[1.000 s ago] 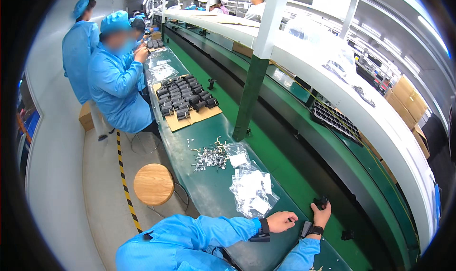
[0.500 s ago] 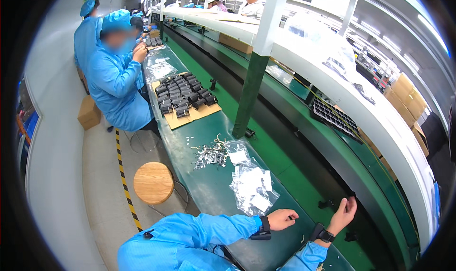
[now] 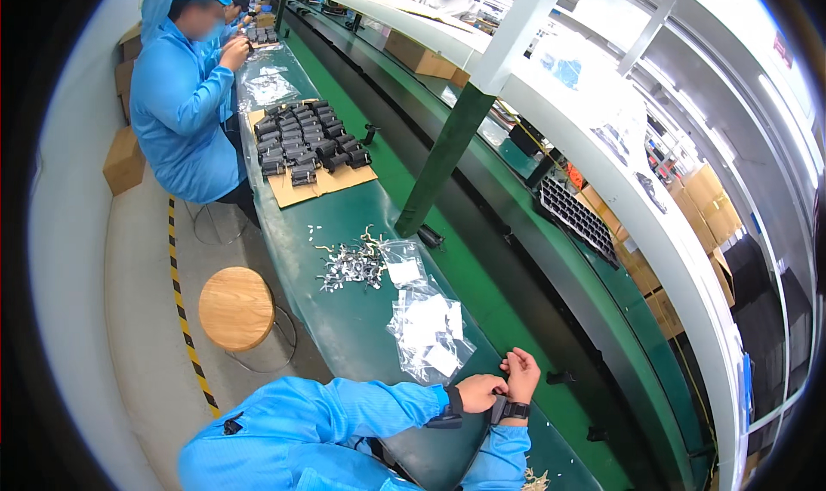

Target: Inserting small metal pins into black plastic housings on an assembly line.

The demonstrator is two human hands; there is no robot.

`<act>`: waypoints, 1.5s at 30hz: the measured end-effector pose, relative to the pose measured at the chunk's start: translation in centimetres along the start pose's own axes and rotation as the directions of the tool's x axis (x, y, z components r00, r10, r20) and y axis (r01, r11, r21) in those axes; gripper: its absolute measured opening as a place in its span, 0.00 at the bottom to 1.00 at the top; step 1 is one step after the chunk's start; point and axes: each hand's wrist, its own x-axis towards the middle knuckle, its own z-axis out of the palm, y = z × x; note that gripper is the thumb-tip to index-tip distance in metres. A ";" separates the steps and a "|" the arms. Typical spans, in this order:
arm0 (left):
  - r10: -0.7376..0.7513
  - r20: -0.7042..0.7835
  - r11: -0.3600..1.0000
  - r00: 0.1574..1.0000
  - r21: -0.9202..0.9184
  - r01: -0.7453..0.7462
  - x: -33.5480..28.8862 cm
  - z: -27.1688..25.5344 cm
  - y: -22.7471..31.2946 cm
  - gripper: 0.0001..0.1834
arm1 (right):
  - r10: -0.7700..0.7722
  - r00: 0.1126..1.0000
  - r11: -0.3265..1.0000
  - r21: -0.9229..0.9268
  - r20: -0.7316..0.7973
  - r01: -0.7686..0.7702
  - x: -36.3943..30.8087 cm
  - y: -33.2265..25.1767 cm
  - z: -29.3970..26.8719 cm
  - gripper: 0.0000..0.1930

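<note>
My left hand (image 3: 479, 394) reaches across to my right wrist, its fingers bent against the black boxy device (image 3: 498, 408) strapped there. Whether the fingertips pinch anything is hidden. My right hand (image 3: 521, 376) is raised over the table's far edge, fingers loosely bent and apart, with nothing seen in it. A black watch-like band (image 3: 515, 410) circles the right wrist, and another black device (image 3: 446, 417) sits on my left wrist. Just beyond my hands, clear plastic bags with white pieces (image 3: 428, 326) lie on the green table (image 3: 344, 336).
A heap of small black and white parts (image 3: 354, 265) lies past the bags. Farther along, rows of black cylindrical units (image 3: 301, 138) rest on cardboard (image 3: 288, 191). A co-worker in blue (image 3: 185, 95) sits at left, near a wooden stool (image 3: 237, 308). A green-white post (image 3: 447, 160) rises at the table's far side.
My right hand has drawn back and left toward my left hand, which now meets my right wrist. The view has shifted, so the table and stool appear farther left.
</note>
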 end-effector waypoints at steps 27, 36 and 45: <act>0.034 -0.525 0.999 0.850 0.026 -0.024 5.9 -13.3 4.1 0.18 | 0.002 0.988 0.976 0.213 -0.154 0.032 -7.1 -0.6 -1.1 0.08; -0.261 -0.560 0.617 0.786 0.529 0.582 9.9 -17.6 -4.1 0.19 | -0.024 0.996 0.991 0.133 -0.088 0.035 -6.7 -0.7 -0.4 0.09; 0.083 -0.540 0.731 0.838 0.604 0.316 10.4 -13.1 -1.0 0.16 | 0.051 0.994 0.968 0.248 -0.092 -0.027 -6.0 -0.9 -1.4 0.10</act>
